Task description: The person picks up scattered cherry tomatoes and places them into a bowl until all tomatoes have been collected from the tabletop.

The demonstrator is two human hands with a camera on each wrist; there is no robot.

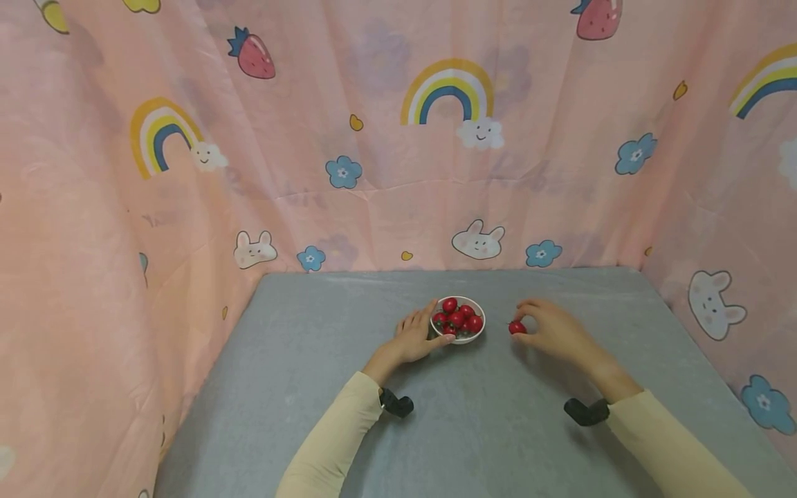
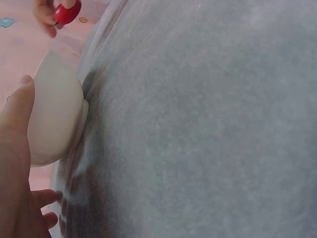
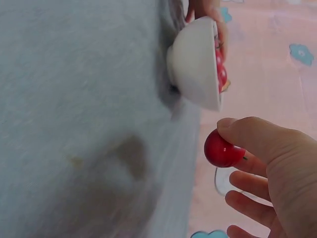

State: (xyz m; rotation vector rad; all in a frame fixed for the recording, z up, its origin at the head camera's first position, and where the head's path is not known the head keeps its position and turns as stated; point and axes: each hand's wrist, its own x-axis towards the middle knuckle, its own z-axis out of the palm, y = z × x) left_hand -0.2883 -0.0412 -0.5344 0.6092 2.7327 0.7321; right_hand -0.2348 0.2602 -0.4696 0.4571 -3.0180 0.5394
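A small white bowl [image 1: 468, 339] full of cherry tomatoes [image 1: 456, 319] stands upright on the grey table. My left hand [image 1: 411, 337] holds it from the left, thumb along the near rim and a finger at the far rim. To the right of the bowl, my right hand [image 1: 554, 332] pinches a single red cherry tomato [image 3: 220, 150] between thumb and fingers, above the cloth and apart from the bowl. A short green stem shows on that tomato. In the left wrist view the bowl's plain outer side [image 2: 57, 109] faces the camera.
A grey cloth-covered table [image 1: 461, 429] extends on all sides of the bowl. Behind it and at both sides hangs a pink curtain [image 1: 398, 207] printed with rainbows, rabbits and flowers. Each wrist wears a black camera mount [image 1: 585, 412].
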